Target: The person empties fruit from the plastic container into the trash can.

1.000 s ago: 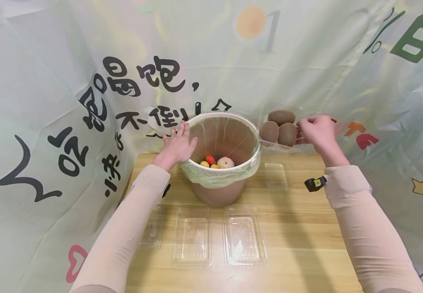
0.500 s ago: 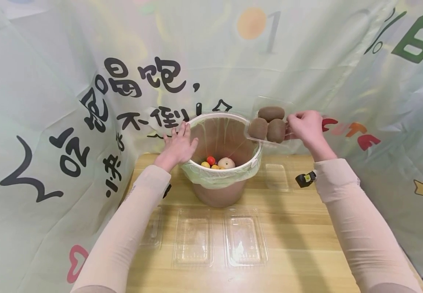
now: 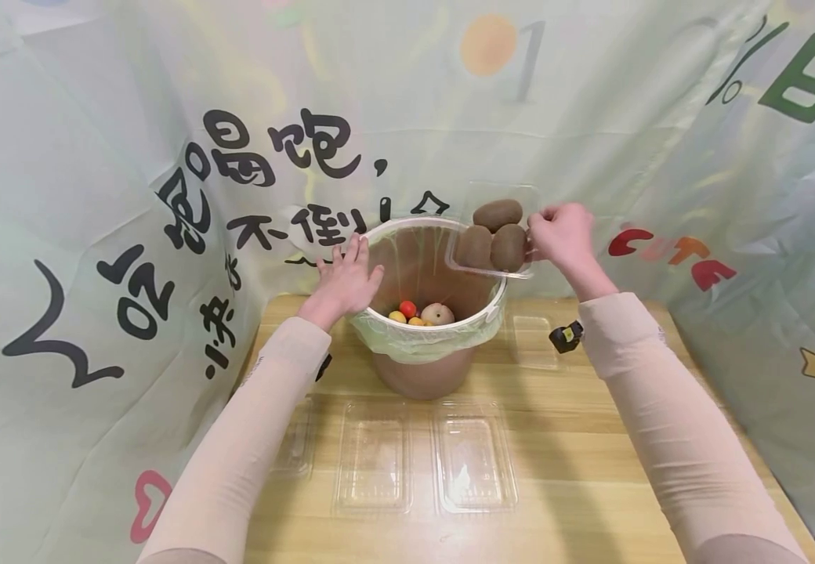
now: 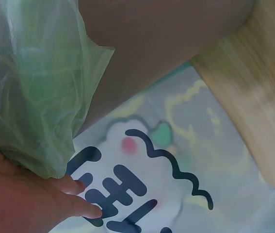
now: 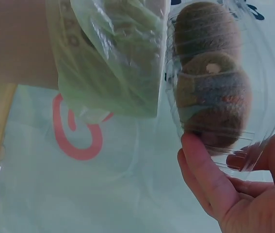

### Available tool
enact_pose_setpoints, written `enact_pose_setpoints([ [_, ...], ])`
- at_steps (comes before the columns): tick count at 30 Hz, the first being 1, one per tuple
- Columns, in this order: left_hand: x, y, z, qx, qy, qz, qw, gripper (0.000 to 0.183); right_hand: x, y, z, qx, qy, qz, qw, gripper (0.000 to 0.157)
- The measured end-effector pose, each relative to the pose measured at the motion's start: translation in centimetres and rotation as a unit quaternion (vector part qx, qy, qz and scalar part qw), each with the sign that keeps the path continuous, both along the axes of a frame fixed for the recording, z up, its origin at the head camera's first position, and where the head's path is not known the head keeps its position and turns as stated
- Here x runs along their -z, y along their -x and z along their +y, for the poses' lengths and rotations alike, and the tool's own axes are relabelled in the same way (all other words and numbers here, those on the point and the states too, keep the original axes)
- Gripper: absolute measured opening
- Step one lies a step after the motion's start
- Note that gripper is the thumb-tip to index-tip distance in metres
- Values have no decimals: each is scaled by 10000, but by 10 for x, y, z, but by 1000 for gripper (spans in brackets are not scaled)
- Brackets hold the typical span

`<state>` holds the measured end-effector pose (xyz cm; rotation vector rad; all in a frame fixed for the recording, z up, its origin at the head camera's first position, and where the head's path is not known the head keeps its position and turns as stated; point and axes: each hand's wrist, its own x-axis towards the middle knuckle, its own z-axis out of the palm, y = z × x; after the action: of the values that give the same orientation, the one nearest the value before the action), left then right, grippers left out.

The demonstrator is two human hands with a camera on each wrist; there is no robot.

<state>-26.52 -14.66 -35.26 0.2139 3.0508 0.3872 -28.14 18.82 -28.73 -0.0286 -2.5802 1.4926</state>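
Observation:
My right hand (image 3: 564,235) pinches the right end of a clear plastic box (image 3: 495,272) holding three brown kiwis (image 3: 509,248). The box is tilted over the right part of a brown bin (image 3: 423,377), above its white rim. In the right wrist view, thumb and fingers grip the box (image 5: 266,97) beside the green liner (image 5: 113,87). My left hand (image 3: 344,282) lies on the bin's left rim with its fingers spread. Deep in the bin are a red tomato-like fruit (image 3: 407,309), a pale round fruit (image 3: 438,314) and some small yellow ones (image 3: 397,316).
On the wooden table (image 3: 577,470) in front of the bin lie clear plastic boxes, one in the middle (image 3: 374,458), one further right (image 3: 476,458) and one partly behind the left arm. Another clear box (image 3: 534,341) lies right of the bin. Printed cloth (image 3: 407,102) hangs around the table.
My right hand has carried the box of kiwis leftward, from beside the bin to over its right rim. The left hand stays in place on the rim.

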Motion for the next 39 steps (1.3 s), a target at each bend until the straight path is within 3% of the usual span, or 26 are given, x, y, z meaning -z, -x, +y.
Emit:
enact_pose_setpoints([
  [6,-1,0,0,-17,-30,-46,10000,76,-1,4,-18,328,-826,771,9930,35],
  [11,0,0,1,-27,-4,-35,10000,76,0,8,-33,511,-1520,1796,9706,36],
  [14,0,1,1,-29,11,-66,10000,76,2,9,-39,499,-1777,2144,9592,35],
  [21,1,2,1,-36,-29,-62,10000,76,6,10,-50,351,-1874,2531,9485,33],
  [27,0,1,1,-47,-70,-31,10000,76,9,11,-55,212,-1807,2680,9461,26],
  [39,2,1,0,-18,-70,-3,10000,76,15,7,-62,83,-1695,3102,9354,26],
])
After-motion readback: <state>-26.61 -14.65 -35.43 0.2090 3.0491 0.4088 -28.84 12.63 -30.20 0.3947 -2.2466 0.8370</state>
